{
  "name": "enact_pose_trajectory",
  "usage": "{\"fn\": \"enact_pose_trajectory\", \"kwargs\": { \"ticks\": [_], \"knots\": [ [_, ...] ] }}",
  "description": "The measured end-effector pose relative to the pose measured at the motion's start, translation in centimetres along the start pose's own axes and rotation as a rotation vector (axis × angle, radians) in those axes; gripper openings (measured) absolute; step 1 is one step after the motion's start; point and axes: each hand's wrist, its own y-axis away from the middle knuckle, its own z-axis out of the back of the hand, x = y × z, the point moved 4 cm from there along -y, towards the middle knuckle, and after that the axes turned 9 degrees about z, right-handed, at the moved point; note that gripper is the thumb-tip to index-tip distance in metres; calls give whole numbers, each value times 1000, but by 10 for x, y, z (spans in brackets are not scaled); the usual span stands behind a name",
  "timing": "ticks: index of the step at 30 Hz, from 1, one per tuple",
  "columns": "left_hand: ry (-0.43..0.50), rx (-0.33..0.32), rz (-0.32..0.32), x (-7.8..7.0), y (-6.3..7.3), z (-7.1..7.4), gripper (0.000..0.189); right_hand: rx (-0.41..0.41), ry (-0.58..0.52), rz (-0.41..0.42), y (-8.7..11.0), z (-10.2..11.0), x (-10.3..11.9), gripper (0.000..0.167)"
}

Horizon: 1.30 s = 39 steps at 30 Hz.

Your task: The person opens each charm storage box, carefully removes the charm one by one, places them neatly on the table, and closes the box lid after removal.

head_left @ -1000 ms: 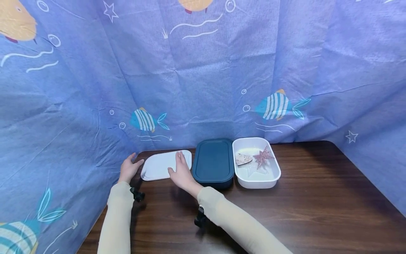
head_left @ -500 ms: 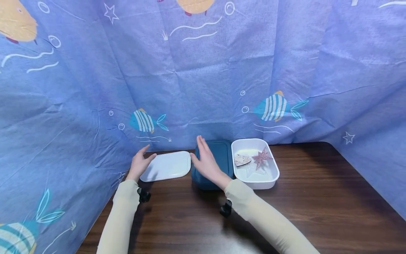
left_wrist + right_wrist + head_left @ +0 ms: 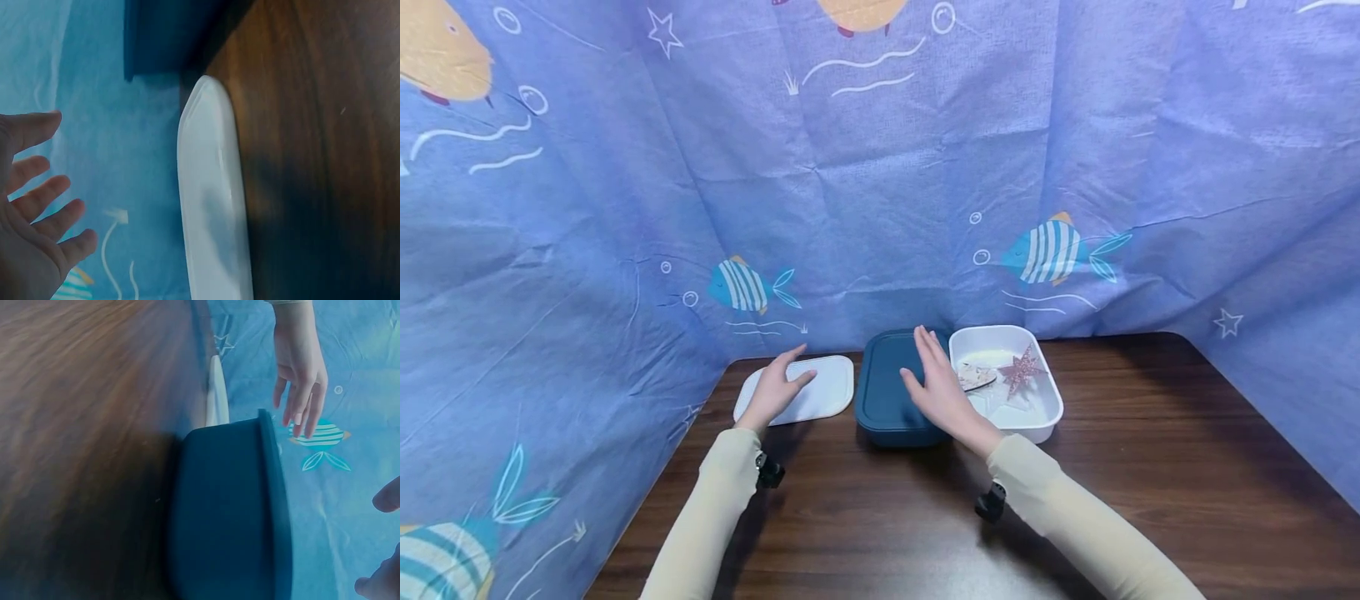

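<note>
My left hand (image 3: 775,390) hovers over the flat white lid (image 3: 823,387), fingers spread and nothing between them. In the left wrist view that lid (image 3: 209,181) lies on the table beside the left hand (image 3: 37,212). My right hand (image 3: 946,396) is raised over the right side of the dark blue lidded box (image 3: 891,383), its fingers straight and holding nothing. The right wrist view shows the blue box (image 3: 228,506) from its side, with two right-hand fingertips (image 3: 389,497) at the edge.
An uncovered white container (image 3: 1052,408) stands right of the blue box, holding a glittery pink star (image 3: 1021,371) and a pale patterned piece (image 3: 976,377). Behind the brown wooden table (image 3: 865,517) hangs a blue fish-print curtain (image 3: 880,183).
Both hands have moved to the right. The right hand has passed from the white lid across the blue box; the left has come from beside the white lid to over it.
</note>
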Motion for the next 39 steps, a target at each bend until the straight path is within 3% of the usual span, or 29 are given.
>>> {"fn": "enact_pose_trajectory", "kwargs": {
  "ticks": [6, 17, 23, 30, 39],
  "knots": [
    [-10, 35, -62, -8, 8, -19, 61, 39, 17, 12, 15, 2, -7, 69],
    [-11, 103, -166, -24, 26, -40, 62, 107, 71, 24, 33, 3, -14, 71],
    [-14, 166, -218, -31, 35, -50, 72, 123, 81, 93, 40, 6, -14, 69],
    [-51, 221, -226, -37, 41, -60, 81, 161, 116, 143, 48, 9, -19, 66],
    [-62, 273, -204, -34, 46, -72, 83, 299, 181, 161, 57, 7, -23, 66]
  ]
}}
